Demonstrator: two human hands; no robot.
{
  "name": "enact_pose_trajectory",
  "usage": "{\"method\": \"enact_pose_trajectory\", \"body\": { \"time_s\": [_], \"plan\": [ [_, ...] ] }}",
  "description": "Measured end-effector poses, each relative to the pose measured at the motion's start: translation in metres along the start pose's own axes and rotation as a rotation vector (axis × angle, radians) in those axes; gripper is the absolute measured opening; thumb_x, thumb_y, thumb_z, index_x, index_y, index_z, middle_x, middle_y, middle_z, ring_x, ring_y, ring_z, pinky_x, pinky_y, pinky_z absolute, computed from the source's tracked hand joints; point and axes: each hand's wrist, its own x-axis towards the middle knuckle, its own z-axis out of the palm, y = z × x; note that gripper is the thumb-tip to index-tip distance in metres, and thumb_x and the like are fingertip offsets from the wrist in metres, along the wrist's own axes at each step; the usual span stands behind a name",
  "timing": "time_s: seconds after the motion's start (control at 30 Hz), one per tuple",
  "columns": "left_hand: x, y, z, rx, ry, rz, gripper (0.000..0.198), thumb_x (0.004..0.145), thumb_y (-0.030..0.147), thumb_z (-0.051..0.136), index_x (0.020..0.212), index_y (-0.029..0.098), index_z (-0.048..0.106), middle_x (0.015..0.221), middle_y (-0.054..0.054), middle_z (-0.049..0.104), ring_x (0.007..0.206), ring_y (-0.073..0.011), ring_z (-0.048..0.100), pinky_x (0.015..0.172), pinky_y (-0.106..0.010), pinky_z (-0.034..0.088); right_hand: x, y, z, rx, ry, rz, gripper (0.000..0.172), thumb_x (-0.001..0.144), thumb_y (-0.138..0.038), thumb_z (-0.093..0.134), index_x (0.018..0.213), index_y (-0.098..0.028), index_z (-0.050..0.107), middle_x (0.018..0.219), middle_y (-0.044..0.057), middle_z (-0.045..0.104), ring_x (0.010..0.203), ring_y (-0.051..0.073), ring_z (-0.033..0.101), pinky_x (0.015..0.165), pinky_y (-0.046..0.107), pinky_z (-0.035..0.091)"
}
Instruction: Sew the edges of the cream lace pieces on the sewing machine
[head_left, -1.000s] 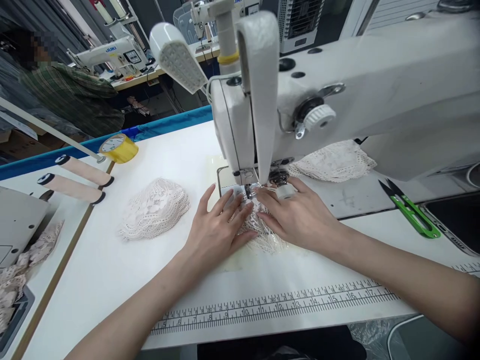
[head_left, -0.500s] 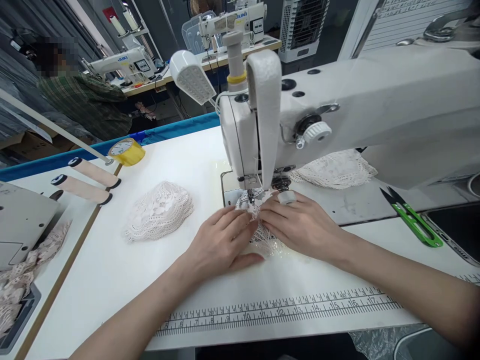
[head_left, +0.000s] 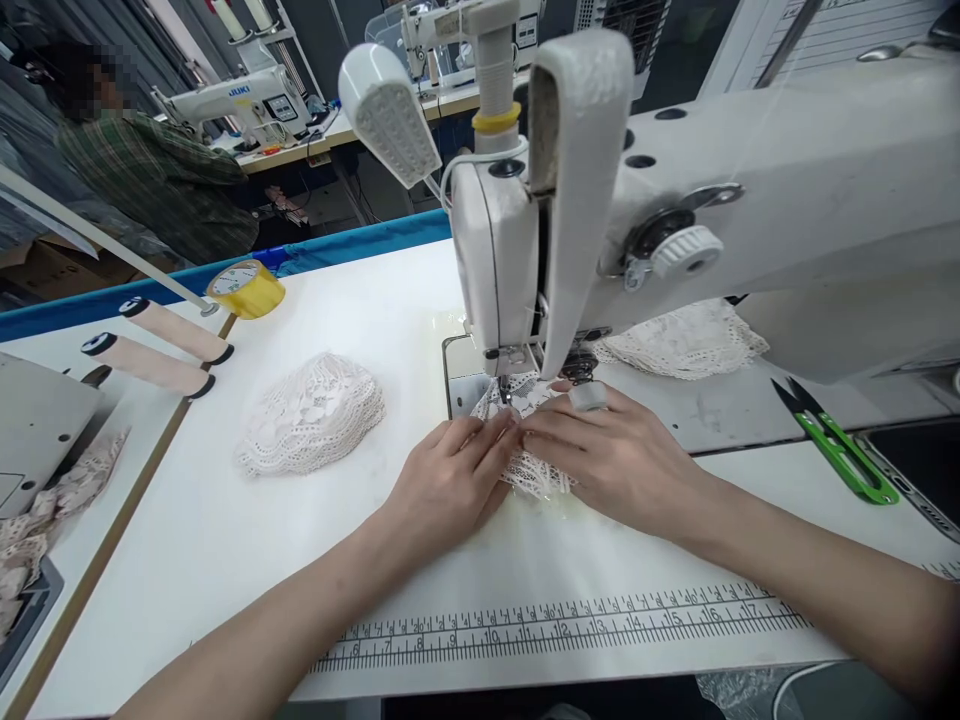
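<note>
A white lace piece (head_left: pixel 534 480) lies under the needle and presser foot (head_left: pixel 505 388) of the white sewing machine (head_left: pixel 486 265). My left hand (head_left: pixel 448 478) pinches the near left edge of the lace, its fingertips just in front of the foot. From the right, my right hand (head_left: pixel 626 455) grips the same lace with its fingers pressed together, a pale band around one finger. The two sets of fingertips nearly meet. Part of the lace is hidden beneath both hands.
A lace stack (head_left: pixel 311 415) sits at left, another lace stack (head_left: pixel 682 338) behind the machine arm. Green thread snips (head_left: pixel 844 450) lie right beside a dark phone-like device (head_left: pixel 919 465). Yellow tape (head_left: pixel 246 290) and thread cones (head_left: pixel 150 365) stand left. A person (head_left: pixel 157 180) sits beyond.
My left hand's fingers have drawn together, the thumb tucking in toward the lace. The lace's near end has shifted and spreads differently between the hands. The camera view has moved slightly closer to the machine.
</note>
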Motion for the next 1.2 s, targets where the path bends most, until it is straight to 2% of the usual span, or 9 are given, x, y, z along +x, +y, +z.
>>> {"method": "enact_pose_trajectory", "body": {
  "time_s": [0.1,0.2,0.5,0.83,1.0,1.2],
  "plan": [
    [-0.002,0.001,-0.001,0.083,-0.013,0.021,0.031,0.091,0.013,0.053,0.121,0.005,0.06,0.117,-0.013,0.069,0.105,-0.0269,0.064,0.077,-0.037,0.059,0.0,-0.001,-0.002,0.006,0.0,-0.03,0.034,0.089,0.0,0.042,0.09,-0.017,0.071,0.093,0.002,0.074,0.09,0.016,0.066,0.093,0.034,0.044],
    [-0.003,0.001,-0.001,0.112,-0.032,0.044,0.029,0.092,0.013,0.052,0.118,0.004,0.062,0.116,-0.014,0.07,0.116,-0.0289,0.061,0.081,-0.037,0.059,0.001,-0.001,-0.003,0.028,0.009,-0.038,0.033,0.091,-0.002,0.042,0.089,-0.017,0.071,0.092,0.002,0.075,0.091,0.015,0.066,0.095,0.034,0.045],
    [-0.002,-0.001,-0.002,0.108,-0.034,0.049,0.028,0.092,0.013,0.054,0.117,0.004,0.064,0.115,-0.014,0.07,0.117,-0.0293,0.061,0.081,-0.037,0.057,-0.001,-0.001,0.0,0.046,0.025,-0.025,0.032,0.091,-0.001,0.043,0.09,-0.015,0.072,0.093,0.002,0.075,0.091,0.016,0.067,0.096,0.034,0.045],
    [0.0,-0.008,0.003,0.113,-0.042,0.014,0.031,0.093,0.017,0.052,0.121,0.009,0.062,0.121,-0.011,0.068,0.125,-0.0274,0.055,0.091,-0.039,0.052,0.001,0.004,0.004,-0.001,0.017,-0.027,0.034,0.09,0.0,0.041,0.094,-0.015,0.072,0.096,0.002,0.075,0.084,0.016,0.068,0.098,0.037,0.044],
    [-0.001,-0.006,0.0,0.139,-0.052,0.03,0.031,0.093,0.015,0.052,0.121,0.009,0.061,0.121,-0.012,0.067,0.123,-0.0256,0.057,0.097,-0.042,0.045,0.0,0.005,0.006,-0.029,0.02,-0.02,0.035,0.091,0.0,0.039,0.096,-0.014,0.071,0.097,0.003,0.075,0.078,0.016,0.067,0.103,0.038,0.041],
    [-0.002,-0.004,-0.003,0.103,-0.029,0.0,0.031,0.094,0.014,0.048,0.121,0.011,0.061,0.12,-0.011,0.068,0.113,-0.0216,0.064,0.108,-0.048,0.035,-0.002,0.004,0.008,-0.036,-0.009,-0.028,0.035,0.088,0.002,0.042,0.101,-0.013,0.071,0.102,0.006,0.074,0.087,0.017,0.067,0.101,0.04,0.043]
  ]
}}
